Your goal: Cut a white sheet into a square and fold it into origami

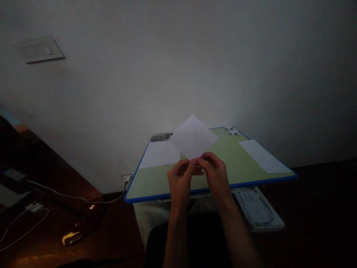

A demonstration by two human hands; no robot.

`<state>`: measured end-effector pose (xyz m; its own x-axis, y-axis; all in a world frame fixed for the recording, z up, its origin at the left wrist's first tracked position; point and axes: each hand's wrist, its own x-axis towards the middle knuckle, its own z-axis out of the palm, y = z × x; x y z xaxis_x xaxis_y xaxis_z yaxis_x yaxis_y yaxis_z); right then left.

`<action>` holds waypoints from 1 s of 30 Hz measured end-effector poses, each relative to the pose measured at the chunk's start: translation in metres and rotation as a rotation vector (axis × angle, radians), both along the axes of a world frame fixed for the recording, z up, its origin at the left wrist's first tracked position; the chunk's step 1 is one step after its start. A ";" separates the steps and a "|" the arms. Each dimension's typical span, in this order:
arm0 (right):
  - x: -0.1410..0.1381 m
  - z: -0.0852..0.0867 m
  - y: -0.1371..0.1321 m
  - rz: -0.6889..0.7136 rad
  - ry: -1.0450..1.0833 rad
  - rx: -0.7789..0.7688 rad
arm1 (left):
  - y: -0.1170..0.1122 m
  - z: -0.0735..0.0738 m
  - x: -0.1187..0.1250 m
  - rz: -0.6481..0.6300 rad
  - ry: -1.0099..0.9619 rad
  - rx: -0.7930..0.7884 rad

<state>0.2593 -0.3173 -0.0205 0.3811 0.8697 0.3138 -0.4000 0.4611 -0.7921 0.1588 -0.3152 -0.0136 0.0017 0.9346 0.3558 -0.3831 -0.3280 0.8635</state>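
Together, from the head camera, the left hand (pixel 180 180) and the right hand (pixel 217 175) raise a white paper square (pixel 193 134) above the tabletop (pixel 147 183), between its near and far edges. Fingers of both hands are pinched on the square's lowest corner, their tips almost meeting; which finger bears on which face cannot be told. The square stands diamond-wise, pointing up and away from the fingertips, with no clear long axis; a faint line runs from its top corner toward the pinch. Neither hand is plainly nearer: the left holds just left of that line, the right just right of it. Behind, a sheet (pixel 158 155) lies along the tabletop's left edge, near a blurred-out dark object (pixel 161 137) at the far left corner. Small white shapes (pixel 233 131) sit at the far right corner, and a strip (pixel 263 156) lies along the right edge.
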 end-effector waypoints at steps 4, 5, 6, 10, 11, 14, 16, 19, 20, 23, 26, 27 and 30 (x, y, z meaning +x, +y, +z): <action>-0.008 -0.001 0.000 -0.009 0.121 -0.017 | 0.001 -0.002 0.002 0.002 0.038 0.028; -0.011 -0.001 0.000 -0.015 0.154 -0.021 | 0.001 -0.002 0.002 0.006 0.044 0.033; -0.013 0.000 -0.001 -0.020 0.184 -0.024 | 0.000 -0.002 0.003 0.008 0.052 0.038; -0.019 0.005 -0.003 -0.047 0.284 -0.023 | -0.004 0.003 0.005 0.024 0.096 0.059; -0.020 0.006 -0.004 -0.054 0.302 -0.019 | -0.005 0.003 0.005 0.035 0.107 0.068; -0.020 0.011 -0.007 -0.074 0.349 -0.003 | -0.005 0.002 0.006 0.066 0.134 0.082; -0.019 0.013 -0.008 -0.083 0.370 0.011 | -0.004 0.000 0.007 0.052 0.144 0.081; -0.014 0.016 -0.011 -0.088 0.379 0.027 | -0.002 -0.005 0.010 -0.011 0.142 0.085; -0.013 0.017 -0.012 -0.092 0.378 0.031 | -0.001 -0.006 0.011 -0.029 0.140 0.087; -0.010 0.019 -0.015 -0.102 0.376 0.044 | -0.001 -0.008 0.014 -0.061 0.136 0.085; -0.008 0.020 -0.019 -0.109 0.386 0.050 | -0.002 -0.007 0.015 -0.095 0.130 0.056; -0.008 0.020 -0.020 -0.113 0.391 0.046 | -0.002 -0.006 0.015 -0.105 0.129 0.040; -0.005 0.021 -0.022 -0.111 0.399 0.010 | -0.002 -0.005 0.013 -0.145 0.154 0.010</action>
<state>0.2542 -0.3396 0.0005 0.5656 0.8142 0.1308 -0.6226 0.5256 -0.5798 0.1714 -0.3172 -0.0183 0.1912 0.9169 0.3503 -0.2910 -0.2879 0.9124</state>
